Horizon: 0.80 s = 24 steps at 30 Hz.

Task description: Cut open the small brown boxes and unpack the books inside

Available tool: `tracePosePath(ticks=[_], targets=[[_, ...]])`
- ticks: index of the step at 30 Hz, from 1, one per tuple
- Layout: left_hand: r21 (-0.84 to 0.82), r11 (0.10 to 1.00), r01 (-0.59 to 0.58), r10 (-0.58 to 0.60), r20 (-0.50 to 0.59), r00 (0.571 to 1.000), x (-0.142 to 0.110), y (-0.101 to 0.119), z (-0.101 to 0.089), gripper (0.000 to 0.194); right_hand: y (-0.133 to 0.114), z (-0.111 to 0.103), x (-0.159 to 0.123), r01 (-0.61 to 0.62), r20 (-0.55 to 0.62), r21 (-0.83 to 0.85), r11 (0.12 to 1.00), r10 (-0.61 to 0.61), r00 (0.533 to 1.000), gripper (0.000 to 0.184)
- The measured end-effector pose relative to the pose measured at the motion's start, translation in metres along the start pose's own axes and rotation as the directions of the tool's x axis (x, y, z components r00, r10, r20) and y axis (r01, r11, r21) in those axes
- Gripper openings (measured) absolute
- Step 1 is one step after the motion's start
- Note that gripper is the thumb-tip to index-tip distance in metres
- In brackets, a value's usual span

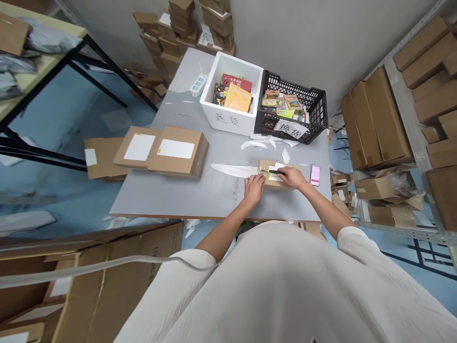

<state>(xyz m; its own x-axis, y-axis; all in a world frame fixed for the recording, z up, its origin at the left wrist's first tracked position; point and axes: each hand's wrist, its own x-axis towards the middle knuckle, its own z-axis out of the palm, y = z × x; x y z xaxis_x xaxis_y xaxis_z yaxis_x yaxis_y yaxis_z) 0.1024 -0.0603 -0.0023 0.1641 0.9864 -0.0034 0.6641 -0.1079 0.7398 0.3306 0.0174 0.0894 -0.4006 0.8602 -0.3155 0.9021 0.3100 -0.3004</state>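
Note:
A small brown cardboard parcel point(268, 166) lies on the grey table point(200, 190) near its front edge. My left hand point(253, 186) rests against the parcel's near left side, fingers curled on it. My right hand point(293, 176) is closed round a black and yellow utility knife point(272, 172) whose tip lies across the parcel's top. A pink phone point(315, 174) lies just right of my right hand.
Two larger labelled cardboard boxes point(162, 150) sit at the table's left edge. A white foam box point(232, 90) and a black plastic crate point(291, 109), both holding books, stand at the back. Torn tape strips litter the tabletop. Shelves of cartons stand at the right.

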Motion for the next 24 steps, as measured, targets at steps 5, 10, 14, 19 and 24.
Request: tracePosePath(ticks=[5,10,14,19,24], targets=[[-0.014,1.0,0.0,-0.001,-0.006,1.0,0.001,0.0,0.0,0.036,-0.005,-0.001,0.001,0.0,0.007,-0.054,0.999,0.001,1.0,0.04],[0.006,1.0,0.004,-0.004,0.001,1.0,0.003,0.003,-0.002,0.036,-0.015,-0.005,0.001,-0.019,0.029,-0.111,0.994,0.022,0.999,0.038],[0.111,0.994,0.007,-0.011,0.032,0.999,0.002,0.007,-0.005,0.038,-0.021,-0.016,-0.003,-0.008,0.081,-0.171,0.985,0.022,0.996,0.041],[0.223,0.975,0.006,-0.022,0.066,0.998,-0.001,0.012,-0.01,0.037,-0.023,-0.028,-0.008,-0.006,0.125,-0.256,0.967,0.039,0.991,0.041],[0.267,0.964,0.012,-0.037,0.089,0.995,-0.001,0.014,-0.013,0.039,-0.011,-0.035,-0.015,-0.01,0.135,-0.309,0.951,0.055,0.989,0.037]])
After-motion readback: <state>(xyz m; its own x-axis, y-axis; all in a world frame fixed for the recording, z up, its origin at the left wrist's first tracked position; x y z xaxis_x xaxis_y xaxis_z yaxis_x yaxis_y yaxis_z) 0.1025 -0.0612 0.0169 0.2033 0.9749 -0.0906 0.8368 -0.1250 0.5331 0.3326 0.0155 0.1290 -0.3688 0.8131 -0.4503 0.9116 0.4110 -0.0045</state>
